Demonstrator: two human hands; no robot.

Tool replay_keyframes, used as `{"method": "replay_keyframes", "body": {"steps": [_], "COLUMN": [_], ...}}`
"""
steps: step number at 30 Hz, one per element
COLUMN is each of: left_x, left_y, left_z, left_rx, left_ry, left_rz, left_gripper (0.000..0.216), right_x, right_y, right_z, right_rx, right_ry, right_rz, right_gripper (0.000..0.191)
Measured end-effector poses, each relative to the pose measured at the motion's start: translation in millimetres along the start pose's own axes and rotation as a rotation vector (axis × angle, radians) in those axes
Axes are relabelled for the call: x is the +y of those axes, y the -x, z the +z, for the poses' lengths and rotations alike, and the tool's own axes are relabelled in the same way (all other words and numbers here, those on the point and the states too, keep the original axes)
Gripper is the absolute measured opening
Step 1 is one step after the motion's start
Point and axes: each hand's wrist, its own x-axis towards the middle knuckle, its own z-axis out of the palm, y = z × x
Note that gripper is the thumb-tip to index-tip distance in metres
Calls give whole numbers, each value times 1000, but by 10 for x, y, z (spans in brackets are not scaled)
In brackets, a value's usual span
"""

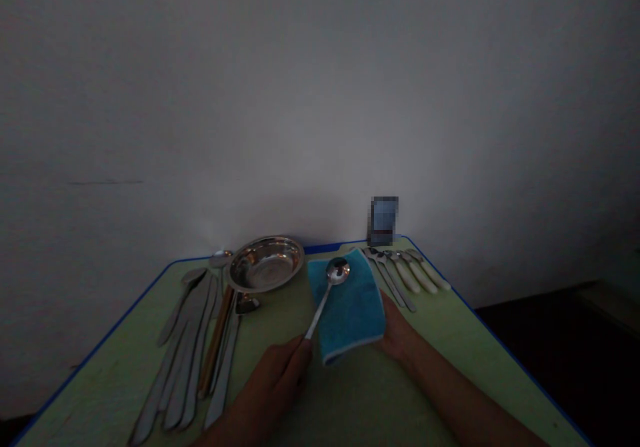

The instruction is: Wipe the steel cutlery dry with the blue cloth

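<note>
My left hand (284, 370) is closed round the handle of a metal spoon (338, 270), its bowl raised and facing up. Behind and under that bowl spreads a blue cloth (350, 314) with a pale hem. My right hand (395, 330) holds the cloth from below at its right side; the fingers are hidden by it. Whether the spoon bowl presses on the cloth I cannot tell. To the left of the cloth stands a shiny steel bowl (267, 267), close to the table's back edge.
Several large utensils with long metal handles (183, 360) lie on the left of the green table (125, 360). Wooden chopsticks (216, 344) lie beside them. At right are several smaller spoons with cream handles (425, 274). A blurred upright device (383, 220) leans near the wall (320, 100).
</note>
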Motion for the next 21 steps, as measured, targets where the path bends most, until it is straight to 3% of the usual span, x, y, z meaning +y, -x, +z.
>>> {"method": "replay_keyframes", "body": {"steps": [5,11,17,21], "left_x": [78,117,93,-6], "left_y": [29,38,62,43], "left_z": [-29,-20,-33,-54], "left_rx": [-95,-235,-227,-172], "left_ry": [-127,-358,-296,-193], "left_rz": [-71,13,13,-88], "left_gripper": [39,38,40,46], "right_x": [19,78,123,160], "right_y": [-3,-49,-31,-76], "right_z": [36,40,-6,-36], "right_rx": [-43,147,264,288], "right_ry": [116,384,537,457], "right_rz": [-104,-315,-291,-231], "right_gripper": [30,33,33,34]}}
